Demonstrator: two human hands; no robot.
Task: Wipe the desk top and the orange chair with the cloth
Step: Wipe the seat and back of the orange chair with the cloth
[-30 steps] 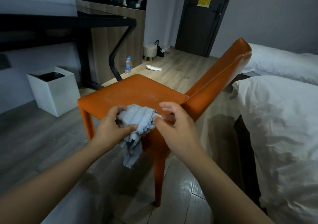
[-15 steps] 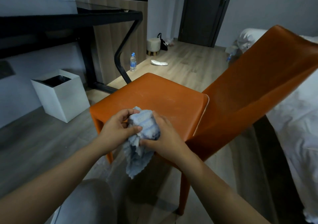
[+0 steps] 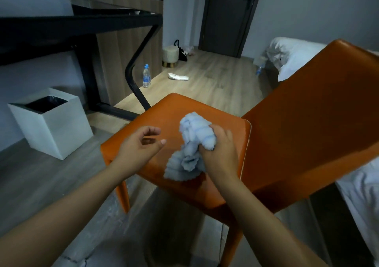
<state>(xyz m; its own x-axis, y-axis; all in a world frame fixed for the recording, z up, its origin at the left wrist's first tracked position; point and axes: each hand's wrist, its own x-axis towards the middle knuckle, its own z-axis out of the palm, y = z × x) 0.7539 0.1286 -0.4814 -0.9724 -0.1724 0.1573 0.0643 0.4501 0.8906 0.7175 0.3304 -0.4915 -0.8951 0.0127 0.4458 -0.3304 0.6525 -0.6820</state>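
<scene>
The orange chair (image 3: 307, 135) stands right in front of me, its seat facing left and its backrest rising on the right. My right hand (image 3: 220, 149) is closed around a bunched light-blue cloth (image 3: 191, 143), which hangs over the middle of the seat with its lower folds touching the seat surface. My left hand (image 3: 141, 145) hovers over the left part of the seat, fingers apart and empty, a short gap from the cloth. The black desk top (image 3: 78, 20) runs along the upper left.
A white square bin (image 3: 53, 127) sits on the floor to the left, beside the desk's black leg (image 3: 139, 65). A water bottle (image 3: 146, 76), a small stool (image 3: 170, 56) and a dark bag lie farther back. A white bed (image 3: 293, 55) is close behind the chair on the right.
My left hand has let go of the cloth and opened. My right hand now holds the cloth alone, over the seat. The chair fills more of the view.
</scene>
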